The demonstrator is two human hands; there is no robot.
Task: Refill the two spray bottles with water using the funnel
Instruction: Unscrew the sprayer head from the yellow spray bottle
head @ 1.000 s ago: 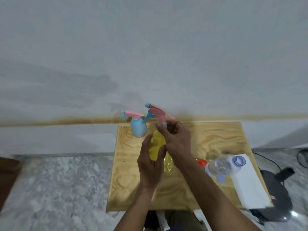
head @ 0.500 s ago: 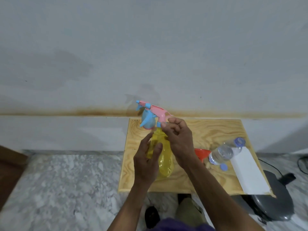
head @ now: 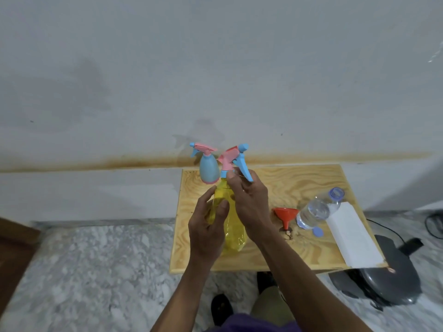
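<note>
Both hands met over the plywood table (head: 311, 178). His left hand (head: 207, 232) wrapped its fingers and thumb around the body of the yellow spray bottle (head: 233, 230), holding it upright above the near left part of the table. His right hand (head: 250, 202) pinched the blue collar at the bottle's neck, just under the pink-and-blue trigger head (head: 233, 159), whose nozzle pointed up and to the right. Just behind, at the table's far left corner, stood the small blue spray bottle (head: 209, 170) with its own pink trigger head on. To the right of the hands lay the red funnel (head: 285, 215), touching a clear water bottle (head: 317, 210) lying uncapped on its side, its blue cap (head: 318, 232) beside it. A white sheet (head: 352, 236) covered the table's right edge.
</note>
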